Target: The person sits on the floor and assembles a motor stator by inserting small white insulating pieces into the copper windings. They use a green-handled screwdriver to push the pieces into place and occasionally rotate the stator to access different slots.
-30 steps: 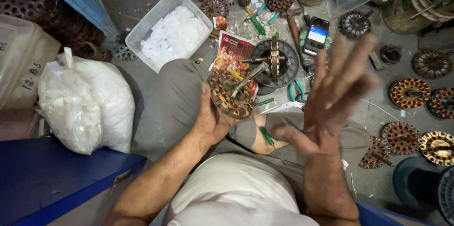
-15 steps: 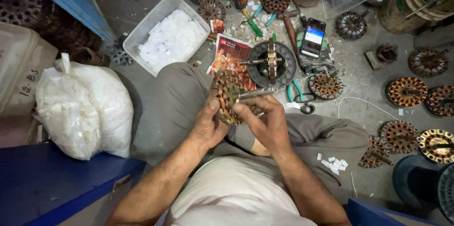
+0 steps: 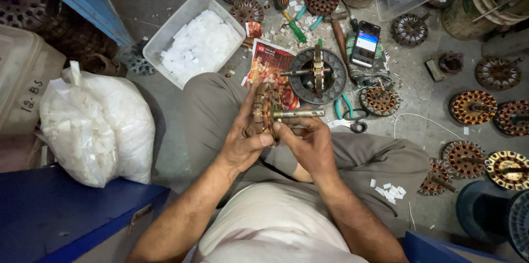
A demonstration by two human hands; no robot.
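I see my left hand (image 3: 242,142) wrapped tight around the wound stator (image 3: 263,113), right hand (image 3: 308,142) pinching its shaft (image 3: 297,114). A grey ring housing (image 3: 318,76) crowds twelve o'clock; bare floor (image 3: 165,103) opens at nine.

Both bare forearms angle in from the bottom and meet over the lap. Left hand (image 3: 245,136) is cupped, fingers (image 3: 254,110) curled up and around, thumb laid across toward the right. Right hand (image 3: 308,139) sits just beside it, knuckles up, fingers bent inward, its thumb tip touching the left thumb; both hands closed in a grip.
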